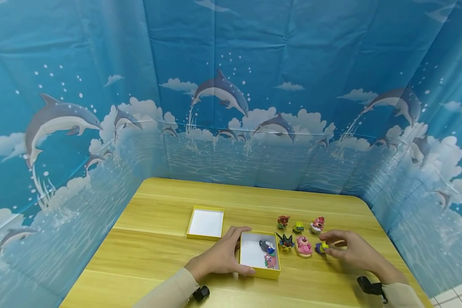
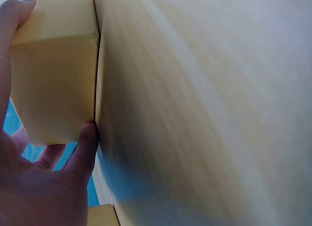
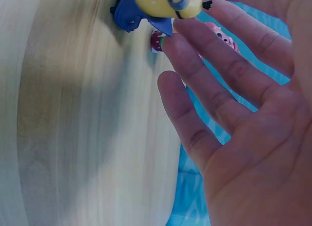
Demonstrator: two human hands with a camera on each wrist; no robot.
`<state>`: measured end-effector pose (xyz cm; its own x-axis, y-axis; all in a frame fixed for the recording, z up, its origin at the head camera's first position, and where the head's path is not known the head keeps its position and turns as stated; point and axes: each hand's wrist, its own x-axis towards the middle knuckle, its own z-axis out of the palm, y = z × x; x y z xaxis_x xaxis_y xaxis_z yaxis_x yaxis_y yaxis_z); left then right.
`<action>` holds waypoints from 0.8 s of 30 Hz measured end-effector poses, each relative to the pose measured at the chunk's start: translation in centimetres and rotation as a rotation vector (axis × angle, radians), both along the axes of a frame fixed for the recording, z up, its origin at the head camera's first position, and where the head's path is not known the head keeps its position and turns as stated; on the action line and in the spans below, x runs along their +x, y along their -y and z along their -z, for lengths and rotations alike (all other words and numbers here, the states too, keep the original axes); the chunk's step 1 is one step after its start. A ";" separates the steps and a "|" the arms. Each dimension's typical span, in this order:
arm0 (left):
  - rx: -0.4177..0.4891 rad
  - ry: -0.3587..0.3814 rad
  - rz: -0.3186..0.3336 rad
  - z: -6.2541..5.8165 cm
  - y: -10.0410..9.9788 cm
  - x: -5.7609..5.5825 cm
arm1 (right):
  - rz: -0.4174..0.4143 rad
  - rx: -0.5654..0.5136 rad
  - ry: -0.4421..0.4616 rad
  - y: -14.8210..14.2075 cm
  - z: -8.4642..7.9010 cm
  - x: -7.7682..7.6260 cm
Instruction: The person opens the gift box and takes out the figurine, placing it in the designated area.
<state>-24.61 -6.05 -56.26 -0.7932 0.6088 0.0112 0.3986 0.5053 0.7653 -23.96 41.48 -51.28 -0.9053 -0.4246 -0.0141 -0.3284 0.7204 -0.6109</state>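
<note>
My left hand (image 1: 228,253) grips the left side of a yellow open box (image 1: 267,273), thumb at the near wall and fingers at the far corner. Inside the box's white interior lie a grey-and-blue figurine (image 1: 267,247) and a pink one (image 1: 270,261). Over on the right, my right hand (image 1: 350,250) has its thumb and fingers spread around a yellow minion figurine (image 3: 163,3) in blue, which stands on the table. Its fingers look mostly straight; the thumb's contact is hidden in the right wrist view. Beside it sits a pink bear figurine (image 1: 303,247).
A shallow yellow lid (image 1: 205,236) with a white inside lies left of the box. A black horned figurine (image 1: 286,242), a reddish-brown one (image 1: 282,221), a small yellow one (image 1: 298,227) and a pink one with a red top (image 1: 317,225) stand between box and right hand.
</note>
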 end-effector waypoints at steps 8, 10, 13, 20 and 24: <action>-0.001 -0.002 0.001 -0.1 0.0 0.0 | 0.046 0.017 -0.071 0.7 -1.2 0.8; 0.000 -0.001 0.003 -0.1 0.0 0.0 | 0.057 0.030 -0.092 1.0 -1.6 1.0; 0.005 0.001 0.007 -0.1 0.0 0.0 | 0.070 0.057 -0.142 1.5 -2.1 1.4; 0.001 -0.003 0.004 0.0 0.0 -0.1 | 0.031 0.096 -0.304 3.3 -3.5 1.8; -0.005 -0.013 -0.001 0.1 0.0 0.0 | -0.006 0.121 -0.363 4.7 -4.4 2.1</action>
